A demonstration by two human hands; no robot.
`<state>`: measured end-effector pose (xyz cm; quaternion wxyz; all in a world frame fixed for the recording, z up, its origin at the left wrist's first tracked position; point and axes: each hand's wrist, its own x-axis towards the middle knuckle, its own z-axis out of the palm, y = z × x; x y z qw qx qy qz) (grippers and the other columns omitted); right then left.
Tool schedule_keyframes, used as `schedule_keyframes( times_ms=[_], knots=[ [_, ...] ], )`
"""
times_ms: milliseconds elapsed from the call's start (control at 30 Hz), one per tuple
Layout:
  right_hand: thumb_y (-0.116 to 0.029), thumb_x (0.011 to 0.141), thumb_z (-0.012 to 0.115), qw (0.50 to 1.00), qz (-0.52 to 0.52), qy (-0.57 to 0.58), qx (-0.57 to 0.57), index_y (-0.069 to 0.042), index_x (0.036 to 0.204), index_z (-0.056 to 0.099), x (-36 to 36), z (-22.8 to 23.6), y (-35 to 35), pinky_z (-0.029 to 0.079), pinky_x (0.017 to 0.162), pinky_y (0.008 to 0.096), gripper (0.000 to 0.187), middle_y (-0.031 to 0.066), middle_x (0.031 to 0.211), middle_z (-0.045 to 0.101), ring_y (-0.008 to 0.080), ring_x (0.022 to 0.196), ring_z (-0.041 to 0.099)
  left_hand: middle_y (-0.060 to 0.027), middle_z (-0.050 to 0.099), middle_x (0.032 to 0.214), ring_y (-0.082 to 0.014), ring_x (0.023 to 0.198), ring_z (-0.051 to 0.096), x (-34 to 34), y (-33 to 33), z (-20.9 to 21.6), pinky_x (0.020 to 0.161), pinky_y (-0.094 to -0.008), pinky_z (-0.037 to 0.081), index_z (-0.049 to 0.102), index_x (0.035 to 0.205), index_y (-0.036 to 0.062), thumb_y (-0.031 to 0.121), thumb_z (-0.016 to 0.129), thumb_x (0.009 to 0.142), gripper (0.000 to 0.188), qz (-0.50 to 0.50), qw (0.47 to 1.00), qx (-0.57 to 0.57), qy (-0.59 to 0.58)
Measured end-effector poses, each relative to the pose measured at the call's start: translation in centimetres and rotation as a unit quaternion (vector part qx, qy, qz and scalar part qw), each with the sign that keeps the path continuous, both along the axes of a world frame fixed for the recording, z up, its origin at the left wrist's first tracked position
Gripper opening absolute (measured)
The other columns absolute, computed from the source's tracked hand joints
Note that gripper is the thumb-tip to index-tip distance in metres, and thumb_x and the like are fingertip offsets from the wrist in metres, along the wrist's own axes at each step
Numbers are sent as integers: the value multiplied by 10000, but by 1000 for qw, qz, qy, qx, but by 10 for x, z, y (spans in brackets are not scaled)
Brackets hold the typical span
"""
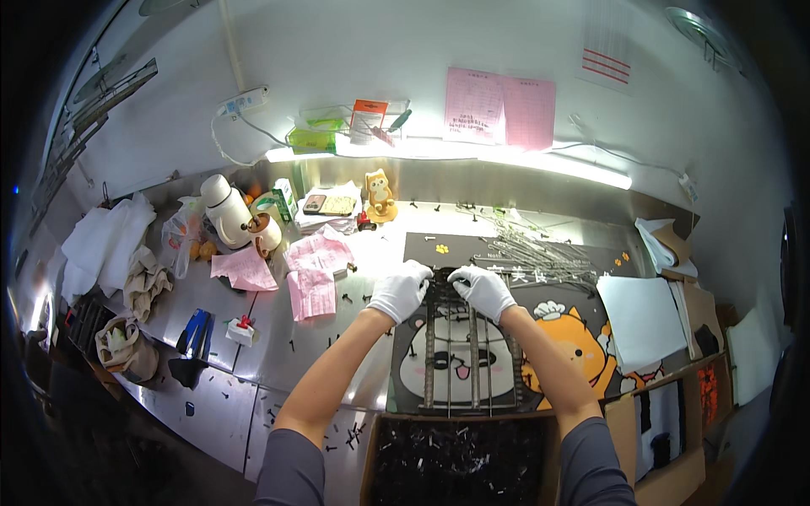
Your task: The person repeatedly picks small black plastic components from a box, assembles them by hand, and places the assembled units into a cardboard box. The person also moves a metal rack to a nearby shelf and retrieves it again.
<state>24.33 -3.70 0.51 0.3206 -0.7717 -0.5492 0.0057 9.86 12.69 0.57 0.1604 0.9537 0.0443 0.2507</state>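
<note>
Left hand (402,291): fingers bent at the rack's far end; whether clamped, cannot tell.
Rack (474,363): on the mat (422,250); uneven pushing might skew it.
Right hand (483,288): fingers curled there too, grip hidden; could snag loose rods (533,251).

Seen from a head-worn fisheye camera facing down and forward, a metal desk (266,350) bends across the frame, the wearer's left hand (403,291) and right hand (483,292) near at center, arms (547,363) crossing the lower edge, wall (337,59) spanning the top.
</note>
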Motion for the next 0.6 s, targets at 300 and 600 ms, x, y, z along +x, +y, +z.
schedule_keyframes(
  times_ms=[300, 600],
  knots=[
    [-361, 947, 530, 960, 71, -91, -255, -53, 1092, 649, 0, 15, 20, 530, 826, 408, 361, 154, 1006, 686, 320, 927, 663, -100, 658, 963, -304, 922, 637, 11, 13, -2, 803, -398, 515, 656, 1035, 89, 220, 601, 862, 224, -61, 978, 54, 194],
    [-252, 795, 600, 926, 113, 13, -360, -2, 1125, 611, 6, 14, 42, 518, 854, 394, 414, 225, 994, 681, 359, 932, 662, -225, 681, 942, -368, 873, 662, 39, 21, 8, 782, -409, 522, 637, 984, -9, 322, 658, 759, 401, -128, 897, -47, 420]
  ],
)
